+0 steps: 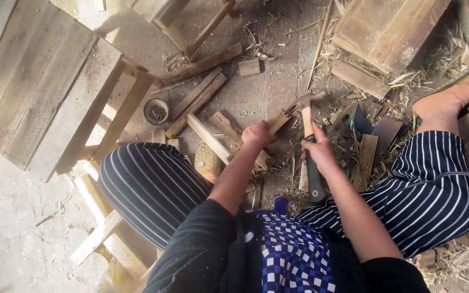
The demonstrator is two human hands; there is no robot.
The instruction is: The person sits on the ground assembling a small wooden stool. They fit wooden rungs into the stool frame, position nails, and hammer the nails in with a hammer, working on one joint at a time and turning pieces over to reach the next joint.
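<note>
Two hands (289, 142), one hammer (310, 146), one wood strip (278, 123)

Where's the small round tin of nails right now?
In the head view the round tin sits on the floor left of centre, between the slanted leg of the wooden frame and the loose wood strips, beyond the person's left knee.

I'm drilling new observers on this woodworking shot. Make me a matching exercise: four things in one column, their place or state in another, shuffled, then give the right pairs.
Things:
1. hatchet
2. wood strip
3. small round tin
4. wooden bench

Places or states:
A. on the ground, holding nails
B. gripped in the right hand
C. at upper left, planks on top
D. held in the left hand, its end near the hatchet head

Pairs: 1-B, 2-D, 3-A, 4-C
</note>
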